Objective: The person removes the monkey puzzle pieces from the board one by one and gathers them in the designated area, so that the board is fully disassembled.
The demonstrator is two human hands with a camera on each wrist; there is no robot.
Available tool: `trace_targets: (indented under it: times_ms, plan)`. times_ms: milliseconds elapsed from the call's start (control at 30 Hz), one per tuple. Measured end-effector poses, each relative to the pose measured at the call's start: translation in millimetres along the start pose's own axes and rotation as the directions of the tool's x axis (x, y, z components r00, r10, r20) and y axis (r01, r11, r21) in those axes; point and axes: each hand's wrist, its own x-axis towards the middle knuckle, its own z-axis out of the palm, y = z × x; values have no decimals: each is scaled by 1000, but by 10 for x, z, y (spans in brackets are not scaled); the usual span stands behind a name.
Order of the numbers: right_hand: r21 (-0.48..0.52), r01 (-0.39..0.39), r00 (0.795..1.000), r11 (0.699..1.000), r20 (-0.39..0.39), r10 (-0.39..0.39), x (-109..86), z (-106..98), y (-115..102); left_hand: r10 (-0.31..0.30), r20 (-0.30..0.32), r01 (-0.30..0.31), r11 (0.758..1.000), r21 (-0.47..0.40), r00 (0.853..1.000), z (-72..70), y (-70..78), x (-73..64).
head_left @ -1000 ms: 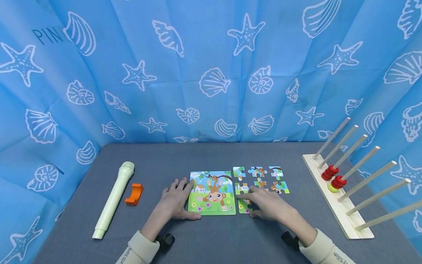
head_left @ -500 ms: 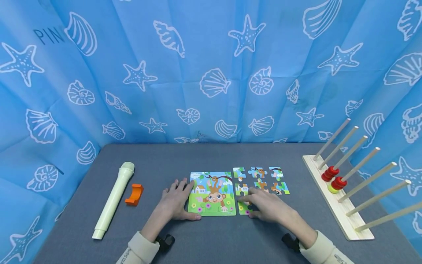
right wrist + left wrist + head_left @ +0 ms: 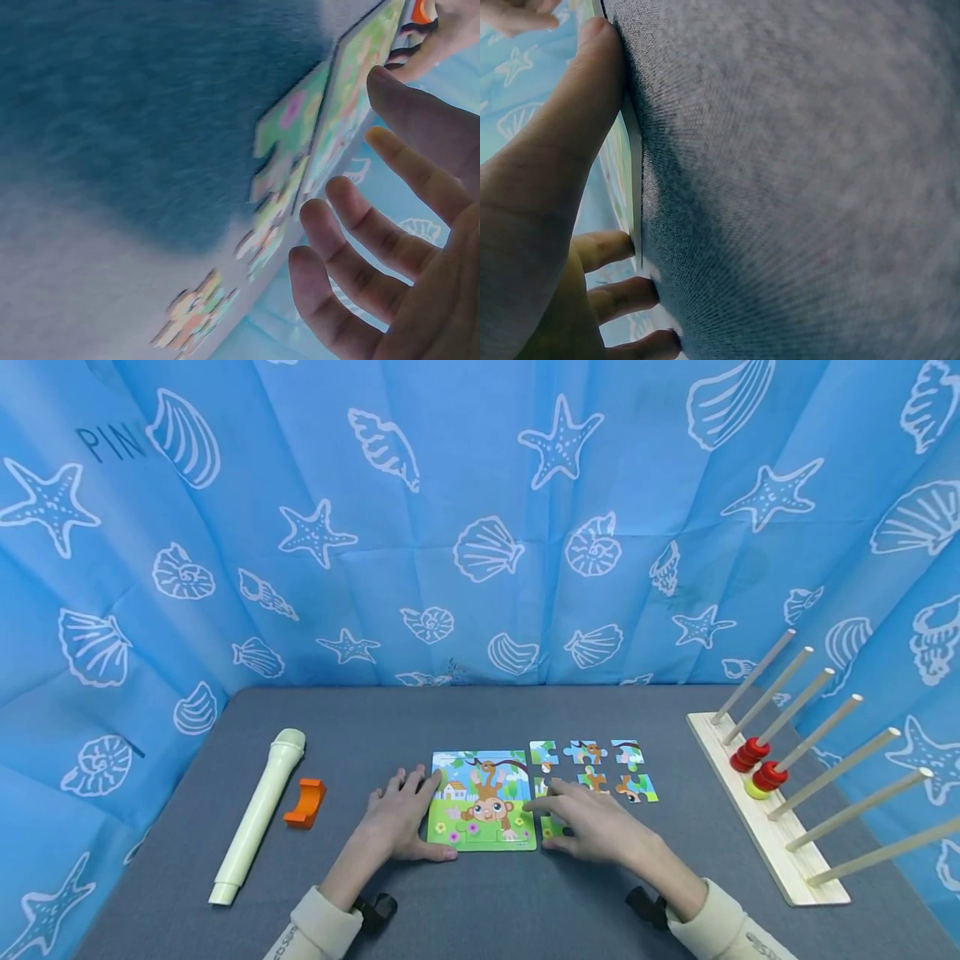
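A square monkey picture puzzle board (image 3: 480, 839) lies flat on the table, and in the left wrist view its pale edge (image 3: 636, 195) runs beside the thumb. My left hand (image 3: 397, 818) rests on its left side, fingers spread and thumb along the lower corner. Above the column of loose puzzle pieces beside it hovers my right hand (image 3: 600, 822), index fingertip reaching over the board's right edge. The right wrist view shows those fingers (image 3: 367, 225) apart and relaxed, holding nothing. A green corner piece (image 3: 553, 827) is partly covered by the hand.
Several loose puzzle pieces (image 3: 592, 779) lie right of the board. Farther right stands a wooden peg rack (image 3: 780, 827) with red rings (image 3: 750, 754). At left are a pale green toy microphone (image 3: 258, 818) and an orange arch block (image 3: 306, 803). A blue curtain (image 3: 480, 568) hangs behind.
My right hand has shifted left, from over the loose pieces to the board's right edge. The left hand and the board have stayed in place.
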Motion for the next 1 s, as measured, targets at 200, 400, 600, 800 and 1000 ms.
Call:
trace_targets:
  times_ms: [200, 400, 600, 800, 1000]
  plan:
    - [-12, 24, 1000, 1000, -18, -25, 78, -17, -92, 3, -7, -3, 1000, 3, 1000, 6, 0, -2]
    - [5, 40, 999, 999, -13, -40, 157, -10, -187, 9, -12, -9, 1000, 1, 1000, 5, 0, -4]
    - [22, 49, 999, 999, -8, -49, 248, 21, -275, 15, -16, -15, 1000, 7, 1000, 0, -6, -12]
    - [44, 78, 997, 996, 19, -79, 366, 73, -331, 4, -5, -4, 1000, 9, 1000, -2, -3, -3]
    - [82, 67, 996, 994, 61, -72, 477, 150, -372, -4, 14, 4, 1000, -1, 1000, -8, -6, 9]
